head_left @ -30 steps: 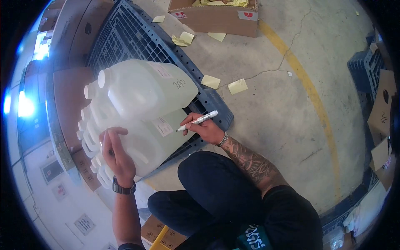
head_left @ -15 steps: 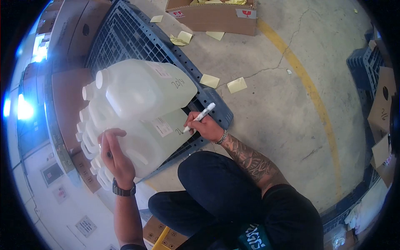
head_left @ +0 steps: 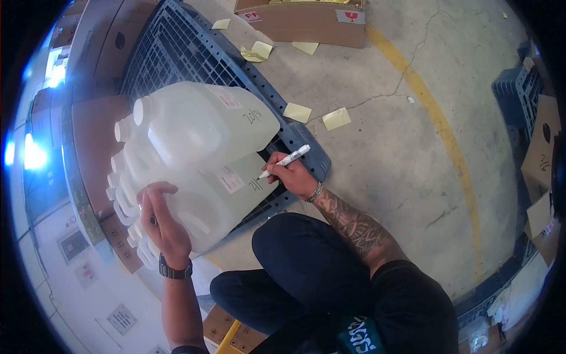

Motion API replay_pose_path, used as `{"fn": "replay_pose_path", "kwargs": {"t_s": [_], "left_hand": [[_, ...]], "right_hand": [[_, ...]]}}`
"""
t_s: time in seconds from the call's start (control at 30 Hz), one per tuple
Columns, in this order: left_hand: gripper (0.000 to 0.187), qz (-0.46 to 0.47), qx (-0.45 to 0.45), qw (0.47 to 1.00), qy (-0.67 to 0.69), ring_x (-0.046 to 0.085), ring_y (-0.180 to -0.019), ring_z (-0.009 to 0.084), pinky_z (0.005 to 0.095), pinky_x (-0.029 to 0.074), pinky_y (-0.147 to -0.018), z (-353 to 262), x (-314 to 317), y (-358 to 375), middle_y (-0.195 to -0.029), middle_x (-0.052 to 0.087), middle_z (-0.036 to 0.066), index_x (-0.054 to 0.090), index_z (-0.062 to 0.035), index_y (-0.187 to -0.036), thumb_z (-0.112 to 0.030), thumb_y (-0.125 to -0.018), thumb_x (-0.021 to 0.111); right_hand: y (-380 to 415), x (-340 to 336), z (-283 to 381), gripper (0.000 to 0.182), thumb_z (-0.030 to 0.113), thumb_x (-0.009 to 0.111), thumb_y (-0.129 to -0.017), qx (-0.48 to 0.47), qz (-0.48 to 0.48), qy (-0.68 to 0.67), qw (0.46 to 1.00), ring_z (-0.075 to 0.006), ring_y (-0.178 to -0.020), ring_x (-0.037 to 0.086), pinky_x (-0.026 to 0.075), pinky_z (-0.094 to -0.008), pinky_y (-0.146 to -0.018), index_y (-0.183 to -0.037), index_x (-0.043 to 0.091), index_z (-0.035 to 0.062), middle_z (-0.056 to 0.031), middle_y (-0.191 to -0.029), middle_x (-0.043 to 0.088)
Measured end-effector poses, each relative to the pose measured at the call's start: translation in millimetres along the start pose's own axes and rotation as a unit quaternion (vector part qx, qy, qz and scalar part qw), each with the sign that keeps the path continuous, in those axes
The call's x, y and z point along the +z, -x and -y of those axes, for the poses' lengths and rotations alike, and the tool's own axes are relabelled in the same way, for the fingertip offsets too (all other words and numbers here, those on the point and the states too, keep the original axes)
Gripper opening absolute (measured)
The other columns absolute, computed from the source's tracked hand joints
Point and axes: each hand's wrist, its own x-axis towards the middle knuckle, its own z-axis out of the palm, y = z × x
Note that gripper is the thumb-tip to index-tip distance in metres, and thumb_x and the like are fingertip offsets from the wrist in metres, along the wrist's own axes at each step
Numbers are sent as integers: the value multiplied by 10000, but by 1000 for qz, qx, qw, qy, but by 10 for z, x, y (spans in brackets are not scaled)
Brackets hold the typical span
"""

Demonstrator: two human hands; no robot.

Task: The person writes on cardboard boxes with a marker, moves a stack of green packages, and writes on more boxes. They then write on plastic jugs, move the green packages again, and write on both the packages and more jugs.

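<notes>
My right hand [head_left: 290, 176] grips a white marker pen [head_left: 292, 157]. Its tip is at the side of the nearer translucent plastic jug [head_left: 221, 203], just after the black strokes there, beside a white label [head_left: 229, 179]. My left hand [head_left: 163, 221] rests against this jug near its top, fingers stretched out and holding nothing. Right behind it lies a second jug [head_left: 203, 127], bearing "20/31" in black and a label of its own. Several more capped jugs [head_left: 121, 189] line up at the left, partly hidden by my left hand.
The jugs sit on a blue-grey plastic pallet [head_left: 236, 74]. A cardboard box [head_left: 306, 26] with fragile stickers stands on the concrete floor at the back. Yellow paper slips [head_left: 336, 118] are scattered near the pallet edge. Another pallet [head_left: 513, 97] and cartons [head_left: 539, 159] are at the right.
The marker tip has shifted slightly right and up, and more black strokes show on the nearer jug. My left hand has stayed in place.
</notes>
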Motion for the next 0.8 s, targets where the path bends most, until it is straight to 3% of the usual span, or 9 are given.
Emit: {"fn": "replay_pose_path", "kwargs": {"t_s": [0.23, 0.43, 0.53, 0.63, 0.73, 0.8], "left_hand": [[382, -3, 0, 1000, 0, 484, -958, 218, 319, 364, -916, -4, -2, -4, -927, 576, 96, 611, 14, -876, -207, -1059, 358], [389, -6, -4, 1000, 6, 481, -968, 214, 321, 367, -910, 26, 2, -8, -923, 578, 95, 609, 13, -870, -206, -1062, 351], [391, -2, 0, 1000, 8, 480, -968, 214, 321, 369, -904, 31, -5, -9, -921, 585, 93, 607, 16, -864, -201, -1062, 349], [395, -1, 2, 1000, 12, 486, -962, 202, 320, 366, -908, 44, -13, -18, -921, 588, 80, 604, 10, -859, -212, -1063, 349], [399, 2, -4, 1000, 14, 499, -956, 182, 315, 361, -924, 58, -30, -1, -924, 582, 58, 598, -6, -857, -236, -1065, 347], [399, -1, 3, 1000, 19, 496, -950, 189, 318, 363, -920, 65, -22, -9, -919, 585, 65, 596, -2, -852, -225, -1065, 342]], "right_hand": [[-15, -82, -68, 114, 116, 524, -972, -9, 25, 25, 999, -67, -722, 556, 479, -229, -662, -883, 552, 51, -34, -890, 619], [-8, 16, -47, 139, 140, 560, -945, -4, -56, -38, 998, -77, -668, 544, 460, -243, -616, -838, 590, 57, -5, -759, 580], [-14, -80, -81, 131, 144, 557, -952, -13, -10, 29, 999, -71, -647, 538, 460, -236, -620, -862, 603, 61, 1, -745, 579], [34, -97, -125, 147, 192, 565, -975, -13, -60, -77, 995, -67, -625, 524, 453, -229, -607, -947, 630, 63, 3, -754, 586], [224, 12, 346, 215, 249, 572, -995, -71, -182, 3, 981, -61, -615, 534, 461, -232, -600, -1061, 635, 55, 2, -783, 603], [214, 17, 391, 274, 230, 654, -955, -164, -215, 90, 958, -122, -724, 628, 521, -260, -687, -1147, 619, 38, -60, -968, 669]]}}
